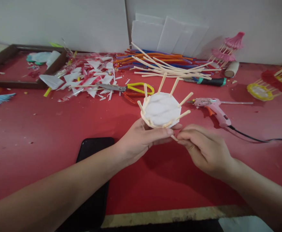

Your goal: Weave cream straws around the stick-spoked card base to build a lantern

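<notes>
The left hand (138, 140) has its grip closed around the near side of a small basket (162, 109), thumb on the rim and fingers beneath. The right hand (207, 148), its grip narrowed to a pinch, holds a pale strand (174, 138) just below that rim. Pale sticks lean outward around the basket's white base, above the red surface (131, 193). A phone (94, 199) lies partly under the left forearm. Beyond the basket are scissors (115, 87), a glue gun (219, 111) to the right, loose strands (165, 69) and paper scraps (95, 69).
</notes>
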The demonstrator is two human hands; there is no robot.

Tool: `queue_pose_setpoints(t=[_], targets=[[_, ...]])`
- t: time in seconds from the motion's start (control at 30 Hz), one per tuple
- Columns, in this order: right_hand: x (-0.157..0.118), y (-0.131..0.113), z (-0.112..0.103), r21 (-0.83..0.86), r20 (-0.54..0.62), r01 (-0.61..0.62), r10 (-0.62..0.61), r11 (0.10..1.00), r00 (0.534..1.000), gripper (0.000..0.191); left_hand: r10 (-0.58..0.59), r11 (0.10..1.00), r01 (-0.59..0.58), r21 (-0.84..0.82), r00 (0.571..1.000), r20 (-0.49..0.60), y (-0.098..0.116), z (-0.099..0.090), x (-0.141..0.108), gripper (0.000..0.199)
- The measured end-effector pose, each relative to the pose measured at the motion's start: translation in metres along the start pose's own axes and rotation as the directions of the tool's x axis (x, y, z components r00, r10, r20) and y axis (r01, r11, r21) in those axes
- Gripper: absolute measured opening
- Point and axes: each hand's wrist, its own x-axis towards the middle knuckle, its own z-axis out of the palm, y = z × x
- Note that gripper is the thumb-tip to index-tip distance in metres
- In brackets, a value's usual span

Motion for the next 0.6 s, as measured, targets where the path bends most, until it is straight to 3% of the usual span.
queue_pose_setpoints(t=[0.2, 0.6], targets=[[0.000, 0.000, -0.007, -0.029, -0.056, -0.020, 0.019, 0.999, 0.998, 0.009, -0.006, 0.999, 0.010, -0.039, 0.994, 0.107, 0.004, -0.004, 0.000, 0.019], [-0.002, 0.002, -0.013, -0.101, -0.083, 0.017, -0.025, 0.995, 0.996, 0.008, -0.032, 0.999, 0.034, 0.031, 0.997, -0.072, 0.002, -0.004, 0.002, 0.016]])
